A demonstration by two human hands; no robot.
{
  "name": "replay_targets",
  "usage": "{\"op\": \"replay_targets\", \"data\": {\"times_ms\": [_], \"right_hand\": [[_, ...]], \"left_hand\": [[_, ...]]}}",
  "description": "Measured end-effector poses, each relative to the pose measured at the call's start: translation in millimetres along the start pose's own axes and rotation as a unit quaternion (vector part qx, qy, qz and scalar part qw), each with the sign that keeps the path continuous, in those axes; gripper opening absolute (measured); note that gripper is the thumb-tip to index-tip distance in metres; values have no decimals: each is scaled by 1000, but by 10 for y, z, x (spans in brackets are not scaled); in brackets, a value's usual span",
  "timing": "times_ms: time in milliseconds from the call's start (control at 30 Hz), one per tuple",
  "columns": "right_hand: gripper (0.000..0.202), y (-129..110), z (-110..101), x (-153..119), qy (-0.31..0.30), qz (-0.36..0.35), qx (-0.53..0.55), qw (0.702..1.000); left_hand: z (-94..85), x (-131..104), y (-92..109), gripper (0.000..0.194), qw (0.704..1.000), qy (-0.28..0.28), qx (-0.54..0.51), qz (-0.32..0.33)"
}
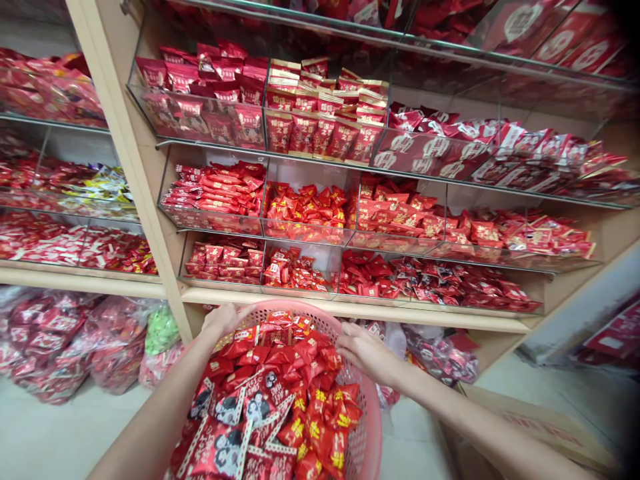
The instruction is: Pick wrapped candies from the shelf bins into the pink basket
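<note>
So, both hands are on a round pink perforated plastic basket (373,420), right in front of a pale wooden shelving unit (360,310). The left hand (223,320) is curled round the far left part of the rim, though some of its fingers are out of sight. The right hand (363,350) has the right side of the rim pinched, fingers bent over the edge. Neither one's touching the contents.

I'd call this the holding-the-loaded-basket stage, sitting just below the lowest row of clear plastic bins (305,230). Whatever the move, I reckon it calls for a firm grip both sides and a level rim, cos the load is piled high and loose packets could slide off.

Texture-wise: glossy, puffy red packets with yellow lettering (317,427) bunch up on the right, all crinkled and pillowy. Near left are flatter dark-red packets with black-and-white cartoon figures (227,450), with pale dotted strips along their edges. Shiny plain-ish red packets (310,350) heap up behind. The basket wall looks thin and bendy, full of little holes.

Below the shelves, stuffed see-through plastic bags (113,340) slump on the pale, smooth floor (410,433), and a brown cardboard box (540,427) sits off right, kinda blurry.
</note>
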State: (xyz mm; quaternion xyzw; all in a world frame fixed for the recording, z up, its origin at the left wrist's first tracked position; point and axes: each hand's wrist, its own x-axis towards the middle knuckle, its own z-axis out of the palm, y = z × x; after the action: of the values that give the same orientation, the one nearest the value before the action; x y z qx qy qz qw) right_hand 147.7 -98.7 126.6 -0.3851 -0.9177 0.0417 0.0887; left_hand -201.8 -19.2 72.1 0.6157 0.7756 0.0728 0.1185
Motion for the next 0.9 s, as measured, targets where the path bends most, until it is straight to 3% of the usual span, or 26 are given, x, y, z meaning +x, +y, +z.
{"op": "replay_targets", "data": {"times_ms": [200, 700, 800, 900], "right_hand": [[29, -36, -19, -62, -21, -60, -83, 995], [17, -102, 118, -119, -58, -70, -110, 990], [22, -111, 32, -50, -57, -72, -89, 992], [39, -137, -201, 148, -22, -69, -99, 992]], "left_hand": [[7, -3, -27, 91, 1000, 5, -10, 7], [-11, -30, -20, 92, 1000, 3, -8, -4], [-17, -40, -19, 87, 1000, 6, -15, 1], [-9, -41, -16, 87, 1000, 10, -21, 2]]}}
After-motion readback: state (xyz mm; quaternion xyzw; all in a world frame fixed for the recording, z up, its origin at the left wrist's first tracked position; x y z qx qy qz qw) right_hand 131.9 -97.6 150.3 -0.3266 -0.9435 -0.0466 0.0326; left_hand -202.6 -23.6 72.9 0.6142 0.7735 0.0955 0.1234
